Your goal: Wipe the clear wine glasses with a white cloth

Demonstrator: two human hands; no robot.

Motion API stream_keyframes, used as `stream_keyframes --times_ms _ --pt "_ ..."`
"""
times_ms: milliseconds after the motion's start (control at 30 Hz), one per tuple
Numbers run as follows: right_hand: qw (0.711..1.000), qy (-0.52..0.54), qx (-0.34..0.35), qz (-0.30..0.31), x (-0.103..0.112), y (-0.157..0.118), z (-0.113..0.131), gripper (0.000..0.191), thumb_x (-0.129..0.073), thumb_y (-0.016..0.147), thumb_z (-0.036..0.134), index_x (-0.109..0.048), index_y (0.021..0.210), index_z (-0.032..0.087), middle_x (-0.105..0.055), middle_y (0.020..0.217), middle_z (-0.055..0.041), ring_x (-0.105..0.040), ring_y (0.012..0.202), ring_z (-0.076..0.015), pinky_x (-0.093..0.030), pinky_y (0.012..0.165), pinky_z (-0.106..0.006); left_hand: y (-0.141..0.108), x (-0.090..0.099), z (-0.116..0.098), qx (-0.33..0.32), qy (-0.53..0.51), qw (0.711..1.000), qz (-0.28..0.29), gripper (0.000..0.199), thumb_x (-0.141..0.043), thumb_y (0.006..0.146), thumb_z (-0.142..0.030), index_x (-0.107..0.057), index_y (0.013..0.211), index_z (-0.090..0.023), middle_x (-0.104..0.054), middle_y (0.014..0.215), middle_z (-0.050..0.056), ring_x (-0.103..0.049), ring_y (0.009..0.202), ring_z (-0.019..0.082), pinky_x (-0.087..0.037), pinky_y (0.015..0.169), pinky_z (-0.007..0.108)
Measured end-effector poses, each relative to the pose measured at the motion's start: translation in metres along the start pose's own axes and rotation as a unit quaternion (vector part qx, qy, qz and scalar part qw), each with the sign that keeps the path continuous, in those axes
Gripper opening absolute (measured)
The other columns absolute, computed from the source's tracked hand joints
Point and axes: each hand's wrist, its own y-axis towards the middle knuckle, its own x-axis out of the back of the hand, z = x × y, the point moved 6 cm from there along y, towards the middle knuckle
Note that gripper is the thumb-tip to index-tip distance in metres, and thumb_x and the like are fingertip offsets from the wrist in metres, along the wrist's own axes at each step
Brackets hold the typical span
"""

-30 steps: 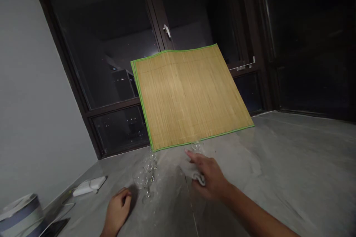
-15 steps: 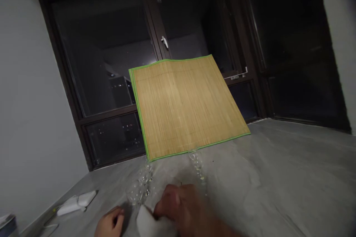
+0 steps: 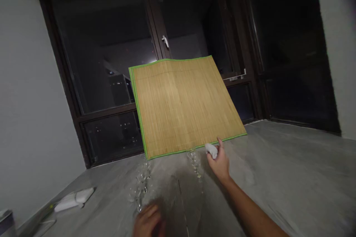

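Note:
My right hand (image 3: pixel 221 163) reaches out over the counter near the mat's lower right edge. Its thumb and fingers close on a crumpled white cloth (image 3: pixel 211 151), with one finger pointing up. My left hand (image 3: pixel 149 221) is low in the picture and smeared by motion, so its grip is unclear. Just beyond it runs a left row of clear stemmed glasses (image 3: pixel 139 187). A second group of clear stemmed glasses (image 3: pixel 195 163) stands to the left of my right hand. The glasses are see-through and partly blurred.
A bamboo mat (image 3: pixel 183 107) with green edging leans upright against the dark window (image 3: pixel 102 55). The grey counter (image 3: pixel 258 177) spreads below it. At left lie a white bundle with a cord (image 3: pixel 73 200) and part of a can (image 3: pixel 7 222).
My right hand has moved from the lower middle up and right, carrying the white cloth. My left hand has shifted right, close to the nearest glass of the left row.

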Motion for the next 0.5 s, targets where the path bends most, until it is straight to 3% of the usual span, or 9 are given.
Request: stream_keyframes --times_ms 67,167,300,500 --pt "1.000 -0.015 -0.016 -0.003 -0.006 -0.003 -0.014 0.079 -0.050 0.079 0.037 -0.026 0.151 0.015 -0.066 0.101 -0.0075 -0.063 0.078 -0.0236 -0.045 0.069 -0.031 0.033 -0.031 -0.043 0.044 -0.018 0.999 0.024 0.028 -0.054 0.080 -0.039 -0.072 0.096 -0.026 -0.071 0.108 0.009 -0.064 0.105 0.025 -0.051 0.096 0.037" --pt "0.999 -0.027 -0.037 -0.010 -0.009 -0.005 -0.026 0.079 -0.051 0.080 0.039 -0.027 0.151 0.015 -0.065 0.101 -0.0075 -0.063 0.078 -0.0234 -0.044 0.068 -0.031 0.083 -0.074 -0.081 0.100 -0.021 0.990 0.102 0.061 -0.063 0.074 -0.045 -0.060 0.129 -0.019 -0.058 0.135 0.013 -0.052 0.125 0.029 -0.039 0.109 0.040" --pt "0.999 -0.020 -0.046 -0.020 -0.007 -0.004 -0.030 0.078 -0.050 0.081 0.041 -0.026 0.151 0.015 -0.065 0.102 -0.0085 -0.063 0.078 -0.0239 -0.044 0.070 -0.032 0.127 -0.108 -0.076 0.158 0.030 0.976 0.148 0.086 -0.060 0.075 -0.062 -0.043 0.147 -0.018 -0.039 0.152 0.019 -0.030 0.143 0.034 -0.019 0.118 0.049" --pt "1.000 0.011 -0.018 -0.001 -0.012 -0.004 -0.021 0.077 -0.051 0.080 0.032 -0.026 0.151 0.015 -0.066 0.097 -0.0064 -0.063 0.077 -0.0228 -0.046 0.069 -0.030 0.158 -0.141 -0.069 0.109 0.047 0.970 0.214 0.074 -0.046 0.084 -0.067 -0.042 0.147 -0.029 -0.037 0.155 0.015 -0.024 0.146 0.037 -0.007 0.116 0.061"
